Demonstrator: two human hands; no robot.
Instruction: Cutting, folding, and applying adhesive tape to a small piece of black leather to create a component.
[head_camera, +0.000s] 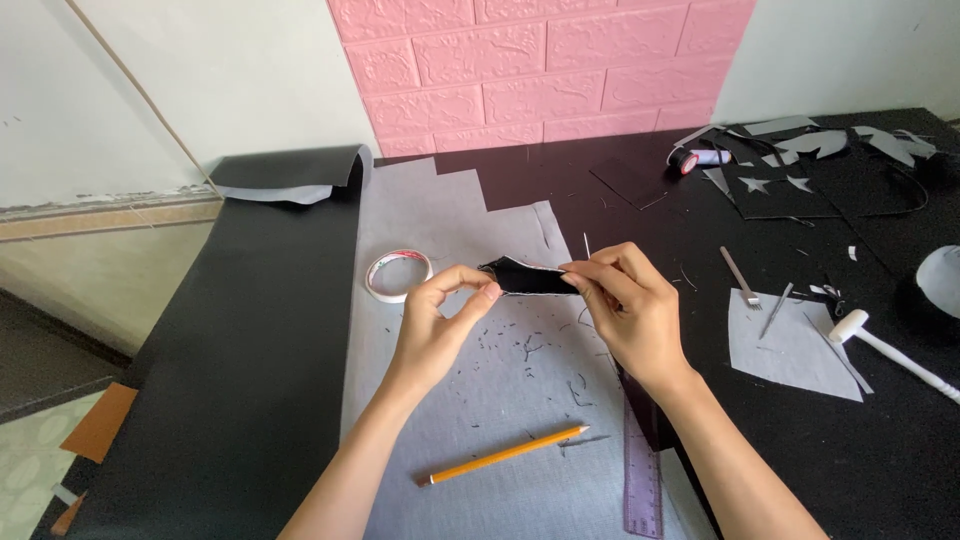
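Note:
My left hand (437, 322) and my right hand (628, 305) hold a small black leather piece (528, 277) between them, above a grey sheet (470, 400) on the black table. The left thumb and forefinger pinch its left end. The right fingers pinch its right end, and a thin needle (586, 244) sticks up beside them. Short black thread scraps lie scattered on the grey sheet under my hands.
A tape roll (398, 274) lies left of my hands. An orange pencil (505, 454) and a purple ruler (642, 470) lie near the front. To the right are a pronged punch (740, 278), a white mallet (885, 349), grey cut-outs (790, 350) and a small spool (690, 159).

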